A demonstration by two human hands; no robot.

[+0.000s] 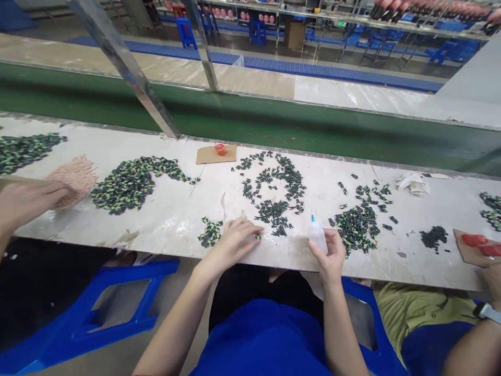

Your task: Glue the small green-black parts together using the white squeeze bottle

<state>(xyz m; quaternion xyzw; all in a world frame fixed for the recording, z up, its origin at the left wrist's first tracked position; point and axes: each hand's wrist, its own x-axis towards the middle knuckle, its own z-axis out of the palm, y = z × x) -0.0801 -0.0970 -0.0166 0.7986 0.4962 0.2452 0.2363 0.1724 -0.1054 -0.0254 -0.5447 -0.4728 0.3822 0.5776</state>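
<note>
My right hand (331, 256) is wrapped round a white squeeze bottle (318, 237) with a thin blue tip that points up. At the table's near edge, my left hand (238, 235) has its fingers bent, and a small black-and-green piece (258, 236) shows between fingertips and thumb. A small heap of black-and-green pieces (210, 232) lies beside that wrist. Beyond my hands is a loose ring of small dark pieces (274, 210). Right of the bottle spreads a larger pile of black-and-green pieces (357, 230).
A red cup (220, 149) sits on cardboard (204, 155) at the back. Left are a big black-and-green pile (124, 188), pinkish bits (80, 177) and a co-worker's hand (33, 201). Another co-worker's arm (469, 334) is at right, near red containers (474, 240). Crumpled tissue (413, 184) lies behind.
</note>
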